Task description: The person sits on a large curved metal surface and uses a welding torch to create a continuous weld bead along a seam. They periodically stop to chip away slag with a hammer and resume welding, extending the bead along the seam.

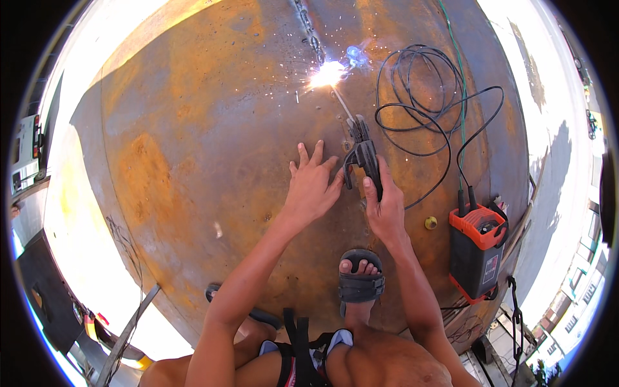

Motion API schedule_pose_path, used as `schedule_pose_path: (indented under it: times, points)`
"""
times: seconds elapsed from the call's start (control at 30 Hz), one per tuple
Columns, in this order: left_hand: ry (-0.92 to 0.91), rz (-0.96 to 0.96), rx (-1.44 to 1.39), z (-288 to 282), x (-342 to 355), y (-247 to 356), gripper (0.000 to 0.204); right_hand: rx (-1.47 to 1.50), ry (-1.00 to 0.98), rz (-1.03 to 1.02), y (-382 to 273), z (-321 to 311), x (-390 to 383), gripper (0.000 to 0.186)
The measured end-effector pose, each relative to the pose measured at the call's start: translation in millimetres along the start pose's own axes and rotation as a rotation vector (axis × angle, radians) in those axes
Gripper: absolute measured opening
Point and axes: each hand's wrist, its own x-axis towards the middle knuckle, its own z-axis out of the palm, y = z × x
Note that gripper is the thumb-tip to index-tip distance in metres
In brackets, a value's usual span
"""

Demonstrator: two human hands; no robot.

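My right hand (387,205) is closed round the handle of a black electrode holder (365,152). A thin welding rod (344,104) is clamped in its jaws and points up and to the left. At the rod's far end burns a bright white arc (329,74), throwing sparks over the metal; the glare hides the spot where it meets the surface. A dark, beaded weld seam (310,31) runs away from the arc toward the top. My left hand (313,187) lies with fingers spread on the rusty metal surface (213,148), just left of the holder, holding nothing.
Black cable (419,103) lies in loops at the right, with a thin green cord (459,71) beside it. An orange-and-black welding machine (477,255) stands near the right edge, close to a small yellowish round piece (431,223). My sandalled foot (361,277) rests below my hands.
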Motion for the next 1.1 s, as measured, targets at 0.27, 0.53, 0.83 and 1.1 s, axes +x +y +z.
schedule_pose_path:
  times: [0.27,0.53,0.83,1.1]
  points:
    - [-0.007,0.001,0.006,1.3,1.0,-0.8,0.047,-0.003,0.003,-0.008,2.1,0.0,-0.1,0.05]
    - [-0.005,-0.004,0.002,1.6,0.4,-0.4,0.048,-0.002,0.012,-0.021,4.3,0.8,-1.1,0.05]
    - [-0.006,-0.008,0.01,1.1,-0.5,-2.9,0.048,0.0,-0.013,0.016,1.4,2.3,-0.4,0.051]
    - [-0.014,-0.011,-0.009,1.2,0.8,-0.4,0.048,-0.042,0.048,-0.066,5.4,3.0,-0.4,0.053]
